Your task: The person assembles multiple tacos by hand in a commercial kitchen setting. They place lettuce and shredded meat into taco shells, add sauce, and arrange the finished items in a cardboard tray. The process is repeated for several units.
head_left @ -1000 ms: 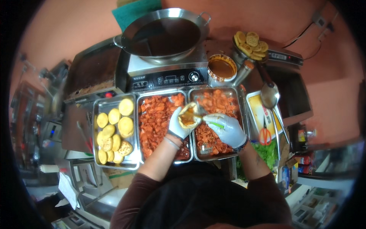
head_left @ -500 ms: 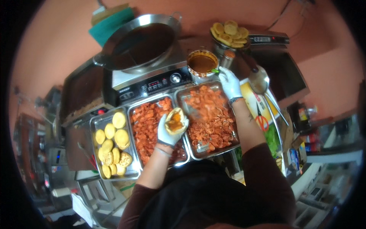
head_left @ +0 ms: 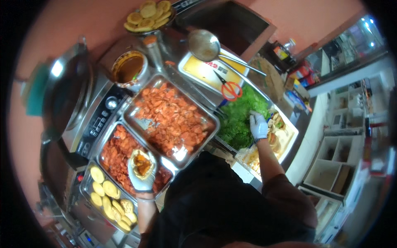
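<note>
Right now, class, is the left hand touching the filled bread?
Touching: the head view shows the gloved left hand cupped around the filled bread, against its outer side.

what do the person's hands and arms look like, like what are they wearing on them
The left hand and right hand both wear thin whitish gloves. A dark band circles the left wrist, with a paler band below it; the right wrist also shows something dark at the glove's edge. The right sleeve is dark maroon-brown, leaving the forearm bare.

Soft blur, dark-cornered fisheye distortion
</note>
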`<control>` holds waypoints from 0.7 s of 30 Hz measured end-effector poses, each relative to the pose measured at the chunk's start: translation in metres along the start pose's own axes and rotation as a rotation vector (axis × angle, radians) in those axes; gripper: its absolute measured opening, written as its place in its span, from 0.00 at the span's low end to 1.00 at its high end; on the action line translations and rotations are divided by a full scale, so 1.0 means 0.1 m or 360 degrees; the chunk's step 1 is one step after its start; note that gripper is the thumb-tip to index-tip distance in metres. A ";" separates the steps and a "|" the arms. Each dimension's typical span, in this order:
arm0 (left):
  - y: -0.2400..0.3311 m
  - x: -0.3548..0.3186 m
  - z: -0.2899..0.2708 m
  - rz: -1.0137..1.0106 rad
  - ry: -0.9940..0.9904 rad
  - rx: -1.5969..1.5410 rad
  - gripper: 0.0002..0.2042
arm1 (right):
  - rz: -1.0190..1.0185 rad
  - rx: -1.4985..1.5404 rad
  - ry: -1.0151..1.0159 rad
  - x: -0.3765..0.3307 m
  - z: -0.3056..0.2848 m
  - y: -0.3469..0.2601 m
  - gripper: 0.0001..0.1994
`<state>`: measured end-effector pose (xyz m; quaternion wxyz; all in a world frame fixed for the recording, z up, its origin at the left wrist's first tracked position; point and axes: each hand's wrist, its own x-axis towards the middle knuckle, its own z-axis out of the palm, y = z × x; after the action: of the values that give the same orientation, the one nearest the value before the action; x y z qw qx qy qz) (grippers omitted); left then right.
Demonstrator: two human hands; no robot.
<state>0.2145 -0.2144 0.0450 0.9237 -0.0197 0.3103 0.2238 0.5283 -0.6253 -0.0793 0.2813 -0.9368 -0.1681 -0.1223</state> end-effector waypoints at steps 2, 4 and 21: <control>-0.05 0.06 0.06 -0.0083 0.0083 0.0056 0.17 | 0.0376 -0.0370 -0.0016 0.08 0.00 0.33 0.16; -0.09 0.10 0.14 -0.0109 0.0115 0.0084 0.17 | 0.0386 -0.0516 -0.0097 0.23 0.07 0.51 0.20; -0.40 0.43 0.10 -0.0292 -0.0083 0.0207 0.23 | 0.1353 0.2148 0.0047 0.18 -0.19 -0.33 0.10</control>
<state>0.2678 -0.2316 0.0240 0.9474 0.0177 0.2970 0.1182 0.5298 -0.6060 -0.0417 0.8126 -0.5464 0.1696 0.1111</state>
